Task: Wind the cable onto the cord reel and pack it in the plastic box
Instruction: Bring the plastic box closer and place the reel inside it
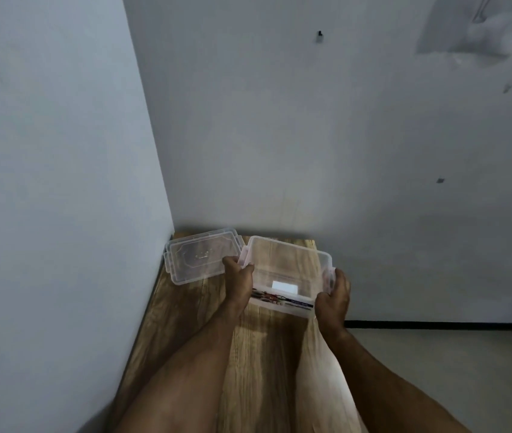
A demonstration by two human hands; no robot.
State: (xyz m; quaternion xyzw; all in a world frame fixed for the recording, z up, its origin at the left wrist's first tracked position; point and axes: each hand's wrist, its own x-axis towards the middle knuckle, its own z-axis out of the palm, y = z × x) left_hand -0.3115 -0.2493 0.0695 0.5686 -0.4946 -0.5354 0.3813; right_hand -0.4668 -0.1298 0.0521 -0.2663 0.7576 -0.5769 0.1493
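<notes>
Plastic box (286,270), clear and lidless, is the thing held: it sits at the far end of the wooden table (261,354), tipped a little toward the person, and whether its base rests on the wood or is lifted just clear cannot be told. Nothing lies inside it but a pale patch on its floor, probably a label or a reflection. A printed label runs along its near wall.

Just beside the box, on its left and touching or nearly so, lies the lid (200,259), flat on the table near the corner where the two walls meet.

Left hand (239,278) wraps the box's left end, fingers closed over the rim by the pinkish latch. Right hand (333,296) holds the box's right end the same way, fingers curled round that latch.

No cable and no cord reel show anywhere in view, so the step in hand looks like readying the box, not packing it.

To do that well, I would judge: keep both grips even so the thin walls do not flex, set the box level and mouth up, clear of the table's right edge, and leave the lid within reach beside it.
</notes>
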